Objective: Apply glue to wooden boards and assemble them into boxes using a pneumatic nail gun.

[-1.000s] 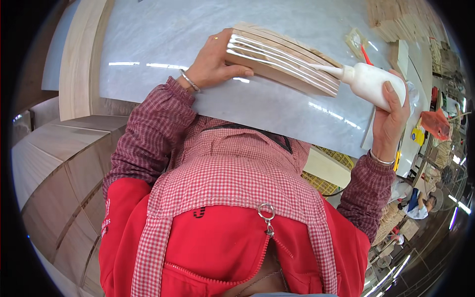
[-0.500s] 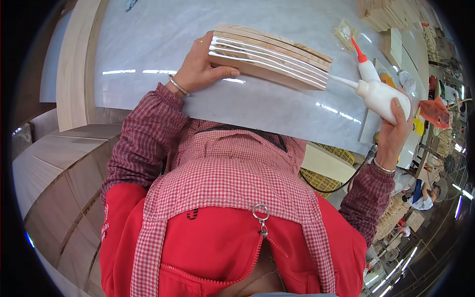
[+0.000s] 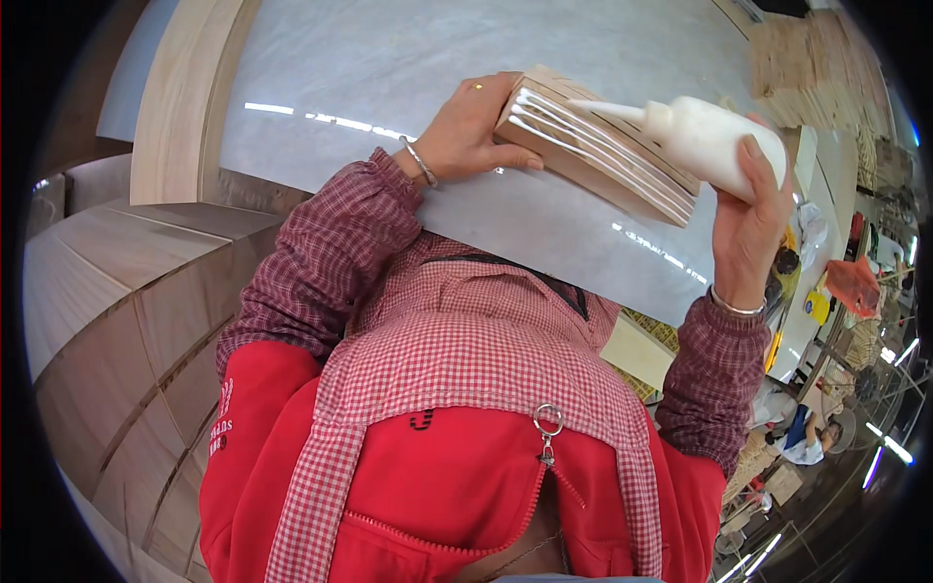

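Left hand (image 3: 473, 128) flat-curled on near end of wooden block (image 3: 593, 146), thumb along its side, steadying it on pale grey table (image 3: 389, 68); block lies flat, top face carrying several parallel white glue lines; right hand (image 3: 750, 219) wrapped tight round white glue bottle (image 3: 708, 136), bottle tipped sideways, nozzle pointing left over block's top; stacks of wooden pieces (image 3: 807, 58) at table's far right, well apart.
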